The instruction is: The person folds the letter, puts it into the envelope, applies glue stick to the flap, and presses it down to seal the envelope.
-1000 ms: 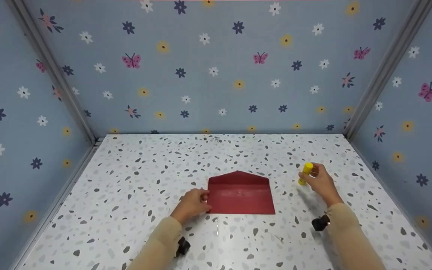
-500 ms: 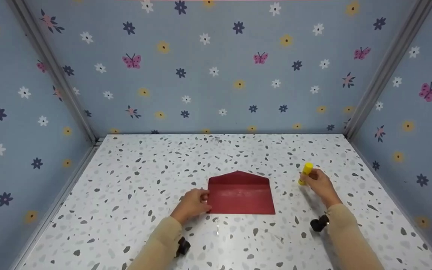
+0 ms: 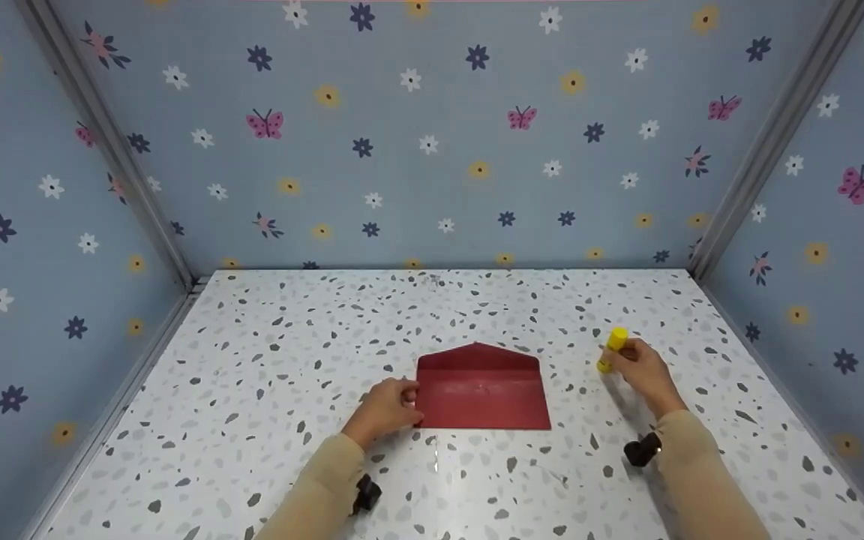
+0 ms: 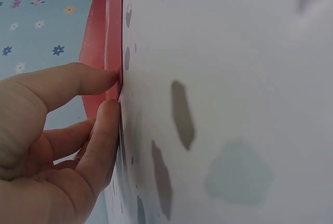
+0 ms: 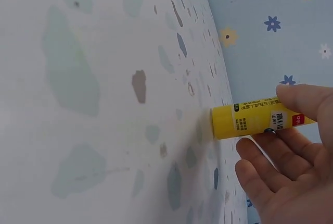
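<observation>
A red envelope (image 3: 483, 397) lies on the speckled table with its pointed flap (image 3: 477, 355) folded out toward the back. My left hand (image 3: 385, 406) touches its left edge, thumb and forefinger tips set apart along that side. In the left wrist view the fingertips (image 4: 108, 110) rest right at the red edge. To the right of the envelope, my right hand (image 3: 643, 370) holds a yellow glue stick (image 5: 250, 118) between thumb and fingers. The glue stick stands almost upright, its lower end right by the tabletop, and printed label text shows on its side.
The white table (image 3: 297, 330) is patterned with grey chips. A blue flowered wall (image 3: 432, 180) rises behind it, with side panels left and right and grey metal posts (image 3: 766, 150) at the corners. Black wrist cameras (image 3: 642, 450) hang below the sleeves.
The fingers of my right hand have shifted slightly around the glue stick, which stays in the same place. My left hand and the envelope have kept still.
</observation>
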A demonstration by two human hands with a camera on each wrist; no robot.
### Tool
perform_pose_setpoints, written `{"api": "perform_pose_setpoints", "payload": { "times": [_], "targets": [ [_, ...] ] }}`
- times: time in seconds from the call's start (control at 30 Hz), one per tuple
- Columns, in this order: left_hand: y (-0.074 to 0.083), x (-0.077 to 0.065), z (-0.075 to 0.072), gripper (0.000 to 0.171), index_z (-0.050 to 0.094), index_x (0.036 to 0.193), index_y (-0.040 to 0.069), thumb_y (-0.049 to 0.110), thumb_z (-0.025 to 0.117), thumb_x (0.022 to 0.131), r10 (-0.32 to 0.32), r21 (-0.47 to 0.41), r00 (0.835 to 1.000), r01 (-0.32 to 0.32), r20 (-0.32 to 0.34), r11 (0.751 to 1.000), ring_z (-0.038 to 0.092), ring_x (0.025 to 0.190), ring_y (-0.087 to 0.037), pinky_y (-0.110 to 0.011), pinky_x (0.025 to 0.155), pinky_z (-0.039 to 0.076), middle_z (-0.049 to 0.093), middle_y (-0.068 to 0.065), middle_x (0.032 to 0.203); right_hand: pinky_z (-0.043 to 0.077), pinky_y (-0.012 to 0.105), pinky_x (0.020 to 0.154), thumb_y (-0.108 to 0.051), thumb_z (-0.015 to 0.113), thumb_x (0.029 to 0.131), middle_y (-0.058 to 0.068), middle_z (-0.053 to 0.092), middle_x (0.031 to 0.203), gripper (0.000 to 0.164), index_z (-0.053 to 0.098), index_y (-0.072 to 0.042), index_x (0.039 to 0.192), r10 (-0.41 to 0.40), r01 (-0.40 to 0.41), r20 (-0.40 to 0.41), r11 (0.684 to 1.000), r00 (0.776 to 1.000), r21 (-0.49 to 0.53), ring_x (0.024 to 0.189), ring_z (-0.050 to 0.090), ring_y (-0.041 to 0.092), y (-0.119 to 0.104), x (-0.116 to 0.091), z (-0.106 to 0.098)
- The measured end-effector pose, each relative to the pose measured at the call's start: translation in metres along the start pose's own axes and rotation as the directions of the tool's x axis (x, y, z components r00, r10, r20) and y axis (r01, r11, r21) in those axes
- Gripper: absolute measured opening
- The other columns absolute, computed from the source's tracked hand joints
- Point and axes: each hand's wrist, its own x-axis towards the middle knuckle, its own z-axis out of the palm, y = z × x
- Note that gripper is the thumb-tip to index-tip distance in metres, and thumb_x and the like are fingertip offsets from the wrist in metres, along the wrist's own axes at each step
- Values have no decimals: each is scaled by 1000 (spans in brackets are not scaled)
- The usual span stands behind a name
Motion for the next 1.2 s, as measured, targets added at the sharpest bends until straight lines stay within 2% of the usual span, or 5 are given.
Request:
{"api": "perform_pose_setpoints", "payload": {
  "times": [0.4, 0.67, 0.87, 1.0, 1.2],
  "targets": [
    [0, 1, 0, 57, 60, 133, -4, 8, 78, 80, -41, -38, 999, 41, 2, 998, 55, 77, -15, -28, 66, 48, 60, -5, 97, 35, 53, 111, -53, 65, 94, 17, 52, 140, 71, 45, -5, 142, -37, 38, 10, 997, 999, -74, 131, 45, 33, -11, -7, 1],
    [0, 0, 0, 58, 59, 134, -6, 8, 78, 81, -41, -33, 999, 41, 10, 999, 54, 77, -15, -29, 65, 48, 60, -5, 97, 34, 54, 111, -46, 64, 97, 19, 49, 142, 65, 44, -4, 143, -87, 88, 10, 993, 996, -85, 133, 44, 35, -21, -14, 3],
    [-1, 0, 0, 58, 60, 133, -5, 13, 80, 81, -43, -9, 999, 43, 1, 999, 53, 81, -14, -31, 74, 48, 61, -3, 98, 40, 53, 107, -47, 65, 96, 21, 52, 137, 63, 47, -5, 140, -170, 170, 11, 980, 985, -99, 127, 50, 36, -25, -19, 8],
    [0, 0, 0, 59, 59, 134, -3, 18, 79, 83, -49, 1, 999, 49, 6, 999, 54, 80, -16, -33, 75, 48, 60, -4, 99, 45, 50, 102, -50, 66, 94, 18, 55, 133, 61, 50, -9, 135, -196, 196, 12, 974, 981, -113, 123, 54, 33, -28, -23, 13],
    [7, -1, -1, 58, 59, 136, 2, 22, 79, 85, -43, -28, 999, 43, -7, 999, 58, 95, -19, -39, 85, 51, 61, -6, 109, 51, 44, 91, -51, 69, 91, 14, 58, 122, 55, 54, -13, 128, -270, 269, 15, 950, 963, -157, 112, 59, 29, -34, -28, 21]
  ]
}}
